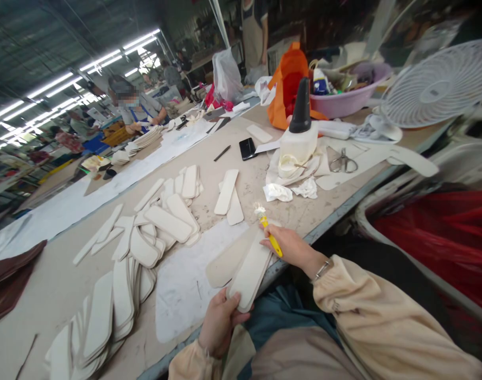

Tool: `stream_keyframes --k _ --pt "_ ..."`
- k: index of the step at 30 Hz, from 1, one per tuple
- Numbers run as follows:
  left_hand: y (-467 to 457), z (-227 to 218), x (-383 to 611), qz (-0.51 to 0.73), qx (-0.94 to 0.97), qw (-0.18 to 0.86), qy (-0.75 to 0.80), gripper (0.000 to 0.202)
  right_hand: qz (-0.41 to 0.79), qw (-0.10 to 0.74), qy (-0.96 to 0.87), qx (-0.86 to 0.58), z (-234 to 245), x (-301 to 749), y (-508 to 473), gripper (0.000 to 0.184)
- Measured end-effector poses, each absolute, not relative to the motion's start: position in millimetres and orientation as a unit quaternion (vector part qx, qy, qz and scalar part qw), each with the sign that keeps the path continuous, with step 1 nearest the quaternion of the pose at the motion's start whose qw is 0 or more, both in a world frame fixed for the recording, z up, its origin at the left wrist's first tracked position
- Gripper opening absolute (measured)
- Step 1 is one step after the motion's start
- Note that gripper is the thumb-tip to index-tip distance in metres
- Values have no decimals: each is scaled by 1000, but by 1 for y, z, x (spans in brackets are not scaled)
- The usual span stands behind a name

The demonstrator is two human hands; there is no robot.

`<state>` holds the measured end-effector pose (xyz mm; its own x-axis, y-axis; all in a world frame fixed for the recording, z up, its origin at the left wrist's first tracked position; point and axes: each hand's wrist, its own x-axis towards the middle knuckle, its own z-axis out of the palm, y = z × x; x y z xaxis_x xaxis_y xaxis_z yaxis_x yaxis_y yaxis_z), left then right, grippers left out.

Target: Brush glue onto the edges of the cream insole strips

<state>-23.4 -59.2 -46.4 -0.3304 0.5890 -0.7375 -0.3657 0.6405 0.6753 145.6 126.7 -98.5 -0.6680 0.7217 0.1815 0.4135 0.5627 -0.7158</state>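
My left hand (220,321) pinches the near end of an off-white, round-ended flat strip (251,269), with at least one more layer under it. In my right hand (290,247) is a yellow-handled brush (270,236), its bristles caked with white stuff and pointing away from me. The fingers of that hand lie at the strip's far end; whether they also grip it I cannot tell. Beneath the strip lies another beige piece (227,258), on a white sheet (185,285). Left of my hands, many similar strips (165,224) lie in overlapping heaps.
Beyond the brush stand a white black-topped bottle (300,140), a small glue-smeared cup (288,164), crumpled tissues (278,192) and scissors (343,162). A phone (247,149), orange bag (286,87), purple basin (351,95) and fan (438,89) sit farther back. A masked co-worker (138,108) handles pieces across the table.
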Motion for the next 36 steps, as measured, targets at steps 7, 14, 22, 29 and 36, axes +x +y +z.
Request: stream_keyframes --k 7,14,22,29,36 --pt "-59 -48 -24 416 63 567 708 29 311 240 -858 -330 -98 145 127 14" --pt "-59 -49 -26 396 80 580 708 33 294 256 -880 -272 -87 141 114 11" --pt "-60 -75 -39 382 30 574 724 48 323 238 -891 -211 -87 134 101 15" --pt "-57 -73 -40 387 8 574 721 50 377 290 -814 -332 -97 151 136 14" --pt "-59 -36 -47 486 85 537 685 43 355 421 -743 -381 -85 168 136 10"
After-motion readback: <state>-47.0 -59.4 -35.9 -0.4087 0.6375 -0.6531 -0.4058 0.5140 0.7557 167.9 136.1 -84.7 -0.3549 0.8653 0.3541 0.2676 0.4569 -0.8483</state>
